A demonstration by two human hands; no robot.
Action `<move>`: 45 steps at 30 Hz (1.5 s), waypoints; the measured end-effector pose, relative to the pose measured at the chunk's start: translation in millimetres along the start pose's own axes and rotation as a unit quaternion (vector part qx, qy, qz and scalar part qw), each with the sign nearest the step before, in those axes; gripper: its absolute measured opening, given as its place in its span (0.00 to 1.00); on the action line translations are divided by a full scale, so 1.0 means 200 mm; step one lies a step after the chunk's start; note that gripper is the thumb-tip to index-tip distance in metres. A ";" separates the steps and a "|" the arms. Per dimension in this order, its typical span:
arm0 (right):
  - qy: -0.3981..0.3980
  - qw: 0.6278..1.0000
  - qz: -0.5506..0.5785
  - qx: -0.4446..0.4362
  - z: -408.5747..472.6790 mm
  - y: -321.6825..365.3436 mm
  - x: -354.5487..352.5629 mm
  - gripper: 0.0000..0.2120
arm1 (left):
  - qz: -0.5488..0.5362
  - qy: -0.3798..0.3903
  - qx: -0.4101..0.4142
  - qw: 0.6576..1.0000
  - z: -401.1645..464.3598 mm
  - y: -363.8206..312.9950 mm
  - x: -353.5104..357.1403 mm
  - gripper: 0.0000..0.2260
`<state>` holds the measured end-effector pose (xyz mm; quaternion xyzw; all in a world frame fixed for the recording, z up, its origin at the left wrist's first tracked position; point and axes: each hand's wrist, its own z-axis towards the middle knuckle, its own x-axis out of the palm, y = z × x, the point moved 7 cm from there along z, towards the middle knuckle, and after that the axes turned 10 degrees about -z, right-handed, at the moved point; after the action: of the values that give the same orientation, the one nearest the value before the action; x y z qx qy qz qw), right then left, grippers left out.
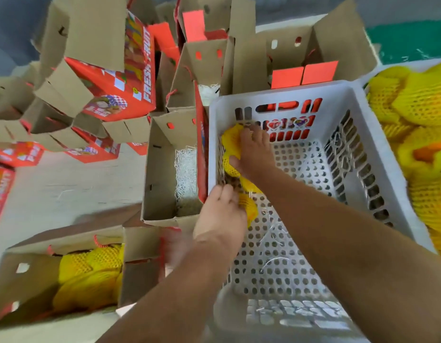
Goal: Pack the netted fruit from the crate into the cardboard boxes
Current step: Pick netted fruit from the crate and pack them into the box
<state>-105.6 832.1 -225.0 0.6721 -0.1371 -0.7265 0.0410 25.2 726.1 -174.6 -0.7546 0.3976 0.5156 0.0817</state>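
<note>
Filled box: at lower left we see an open cardboard box [24, 280] holding yellow netted fruit [90, 273].
Empty box: we note an open carton [160, 169] touching the crate's left wall, with pale shredded paper [186, 169] on its bottom.
Spare boxes: we see red-printed cartons [115, 78] crowded across the upper left, flaps open.
Left hand: our left hand [220, 216] is at the crate's left wall, fingers curled over a netted fruit [249, 209] that lies just right of the fingers.
Right hand: our right hand [255, 154] is further into the crate, fingers bent down onto a second netted fruit [233, 142] that lies beneath and left of it.
Crate: we see a white perforated crate [301, 243].
Supply: at far right we see a second crate [377, 70] heaped with netted fruit [422, 107].
</note>
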 end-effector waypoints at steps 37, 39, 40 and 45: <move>0.364 0.748 0.509 0.220 -0.47 -0.32 -0.02 0.13 | -0.094 -0.118 -0.024 0.988 -0.03 0.03 -0.04 0.43; 0.382 0.768 0.471 0.204 -0.49 -0.29 -0.03 0.14 | -0.140 -0.142 -0.021 0.980 -0.04 0.04 -0.05 0.51; 0.394 0.774 0.455 0.195 -0.50 -0.26 -0.03 0.15 | -0.158 -0.153 -0.016 0.975 -0.04 0.04 -0.05 0.54; 0.429 0.724 0.495 0.216 -0.57 -0.13 0.00 0.19 | -0.222 -0.178 0.034 0.958 -0.06 0.05 -0.06 0.51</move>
<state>9.3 841.1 -239.4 0.7393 -0.5714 -0.1884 0.3024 24.3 719.1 -156.7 -0.7164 0.2165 0.5969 0.2891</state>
